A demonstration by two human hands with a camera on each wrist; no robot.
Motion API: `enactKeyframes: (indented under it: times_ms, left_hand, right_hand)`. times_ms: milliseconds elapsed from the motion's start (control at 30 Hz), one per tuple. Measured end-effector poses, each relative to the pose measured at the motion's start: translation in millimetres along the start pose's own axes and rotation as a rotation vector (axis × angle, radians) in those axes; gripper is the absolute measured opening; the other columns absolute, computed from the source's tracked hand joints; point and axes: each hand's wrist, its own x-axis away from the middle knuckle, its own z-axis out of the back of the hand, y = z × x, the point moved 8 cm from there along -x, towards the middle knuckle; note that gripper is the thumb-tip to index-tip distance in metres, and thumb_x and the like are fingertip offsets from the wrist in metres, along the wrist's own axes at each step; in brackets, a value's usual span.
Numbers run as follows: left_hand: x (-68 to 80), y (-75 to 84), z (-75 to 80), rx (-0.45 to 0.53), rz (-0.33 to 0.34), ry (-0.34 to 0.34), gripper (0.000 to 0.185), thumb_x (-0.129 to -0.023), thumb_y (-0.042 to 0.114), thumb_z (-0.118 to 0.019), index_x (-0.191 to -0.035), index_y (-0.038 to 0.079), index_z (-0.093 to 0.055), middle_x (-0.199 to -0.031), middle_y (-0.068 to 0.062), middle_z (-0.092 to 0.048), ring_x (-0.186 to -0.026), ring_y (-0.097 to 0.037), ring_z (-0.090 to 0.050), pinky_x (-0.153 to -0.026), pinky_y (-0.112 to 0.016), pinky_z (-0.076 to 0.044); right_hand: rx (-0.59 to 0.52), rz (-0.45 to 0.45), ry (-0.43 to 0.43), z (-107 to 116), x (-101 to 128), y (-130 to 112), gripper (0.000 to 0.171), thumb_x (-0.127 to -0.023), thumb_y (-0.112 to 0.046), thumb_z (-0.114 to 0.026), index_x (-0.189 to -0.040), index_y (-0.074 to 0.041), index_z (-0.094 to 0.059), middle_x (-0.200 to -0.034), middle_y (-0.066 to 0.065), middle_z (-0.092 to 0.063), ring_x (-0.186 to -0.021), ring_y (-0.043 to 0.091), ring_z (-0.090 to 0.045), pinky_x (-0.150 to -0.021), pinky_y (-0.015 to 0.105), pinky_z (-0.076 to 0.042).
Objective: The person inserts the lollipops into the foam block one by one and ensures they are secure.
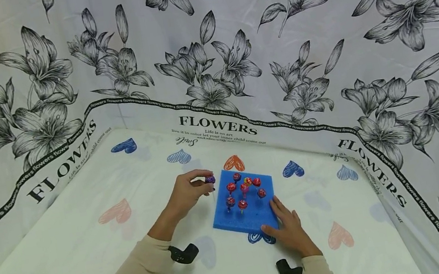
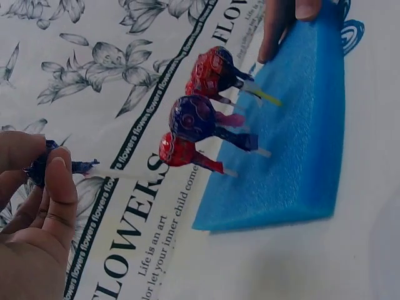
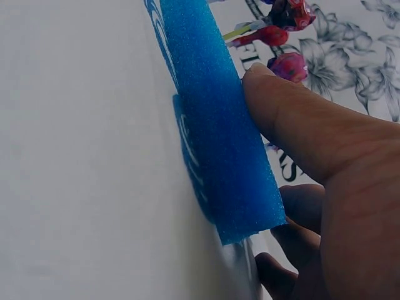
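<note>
My left hand (image 1: 185, 194) pinches a lollipop (image 1: 209, 179) in a dark purple wrapper by its head, between thumb and fingers. Its white stick points down, apart from the blue foam block (image 1: 254, 217), just past the block's left edge. Several wrapped lollipops (image 2: 192, 117), red, purple and multicoloured, stand upright with their sticks in the foam. At the block's near right corner rests my right hand (image 1: 290, 231), its thumb touching the near edge and its fingers extended along the right side. In the right wrist view the fingers are partly hidden behind the foam (image 3: 219, 119).
A white cloth (image 1: 70, 256) printed with hearts and lettering covers the table. Behind it hangs a white flower-print curtain (image 1: 147, 115) with a black lettered band. Black devices (image 1: 184, 253) sit at both wrists.
</note>
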Motion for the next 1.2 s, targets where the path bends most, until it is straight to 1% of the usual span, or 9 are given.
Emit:
enactKeyframes:
  times_ms: [133,233,400,600,733,833,933,1100,1200]
  left_hand:
    - [2.8,19.0,-13.0,0.009,-0.057,-0.028,0.027,-0.089,-0.004,-0.066,-0.116,-0.005,-0.064,-0.105,-0.018,-0.066,-0.087,-0.032,-0.065,-0.075,-0.034,-0.054]
    - [-1.3,15.7,-23.4,0.005,-0.095,-0.049,0.026,-0.088,-0.001,-0.068,-0.114,-0.001,-0.067,-0.101,-0.013,-0.067,-0.085,-0.028,-0.064,-0.073,-0.033,-0.055]
    - [-5.4,11.4,-46.0,-0.081,-0.141,-0.079,0.034,-0.087,0.009,-0.073,-0.120,0.003,-0.067,-0.101,-0.005,-0.067,-0.085,-0.023,-0.060,-0.071,-0.030,-0.053]
    - [-8.5,6.6,-69.7,-0.166,-0.142,-0.097,0.033,-0.086,0.016,-0.074,-0.117,0.005,-0.069,-0.108,-0.005,-0.066,-0.089,-0.028,-0.058,-0.060,-0.029,-0.049]
    - [-9.4,1.1,-83.1,-0.220,-0.141,-0.117,0.032,-0.086,0.018,-0.075,-0.116,0.008,-0.070,-0.111,-0.003,-0.066,-0.105,-0.027,-0.057,-0.073,-0.038,-0.054]
    - [-9.6,-2.7,-92.2,-0.231,-0.164,-0.143,0.031,-0.085,0.016,-0.076,-0.115,0.007,-0.070,-0.107,-0.001,-0.067,-0.110,-0.024,-0.055,-0.087,-0.047,-0.050]
    - [-9.1,-6.1,-99.7,-0.253,-0.197,-0.166,0.030,-0.085,0.015,-0.076,-0.113,0.005,-0.070,-0.103,0.000,-0.067,-0.107,-0.023,-0.055,-0.090,-0.048,-0.047]
    - [-7.5,-11.3,-108.4,-0.391,-0.229,-0.170,0.026,-0.084,0.019,-0.077,-0.108,0.010,-0.072,-0.108,0.003,-0.067,-0.114,-0.020,-0.053,-0.097,-0.047,-0.041]
    - [-5.7,-11.5,-112.9,-0.453,-0.265,-0.172,0.025,-0.084,0.019,-0.077,-0.107,0.011,-0.073,-0.110,0.001,-0.067,-0.112,-0.021,-0.055,-0.092,-0.040,-0.046]
  right_hand:
    - [0.004,0.004,-0.001,0.0,-0.2,-0.1,0.091,-0.085,-0.052,-0.066,-0.151,-0.003,-0.026,-0.158,0.014,-0.016,-0.141,0.040,-0.015,-0.107,0.062,0.002]
    - [0.008,0.007,0.003,0.6,-0.7,0.4,0.092,-0.085,-0.053,-0.066,-0.151,-0.003,-0.027,-0.158,0.014,-0.016,-0.141,0.040,-0.015,-0.108,0.062,0.002]
    - [0.009,-0.008,-0.004,0.6,-0.7,1.2,0.092,-0.086,-0.055,-0.064,-0.151,-0.004,-0.026,-0.158,0.013,-0.015,-0.142,0.039,-0.015,-0.108,0.061,0.003]
    - [-0.027,-0.028,-0.014,2.2,2.3,-2.4,0.092,-0.085,-0.059,-0.063,-0.152,-0.006,-0.026,-0.159,0.010,-0.014,-0.143,0.036,-0.012,-0.109,0.059,0.005]
    - [-0.017,-0.030,-0.013,2.0,1.9,-1.9,0.092,-0.085,-0.058,-0.062,-0.152,-0.006,-0.026,-0.159,0.010,-0.015,-0.143,0.036,-0.012,-0.108,0.060,0.005]
    - [-0.020,-0.031,-0.011,2.0,1.9,-1.5,0.092,-0.086,-0.058,-0.063,-0.152,-0.007,-0.026,-0.159,0.010,-0.015,-0.143,0.036,-0.012,-0.108,0.060,0.005]
    - [-0.019,-0.033,-0.010,2.1,2.6,-1.4,0.092,-0.085,-0.058,-0.063,-0.152,-0.007,-0.025,-0.159,0.009,-0.014,-0.143,0.036,-0.012,-0.108,0.059,0.005]
    - [-0.020,-0.027,-0.006,1.9,3.3,-2.2,0.091,-0.086,-0.056,-0.064,-0.152,-0.006,-0.026,-0.158,0.011,-0.015,-0.142,0.038,-0.013,-0.108,0.060,0.004]
    - [-0.023,-0.015,-0.001,2.0,2.9,-3.2,0.089,-0.087,-0.053,-0.064,-0.151,-0.004,-0.027,-0.158,0.013,-0.016,-0.142,0.040,-0.014,-0.108,0.061,0.004]
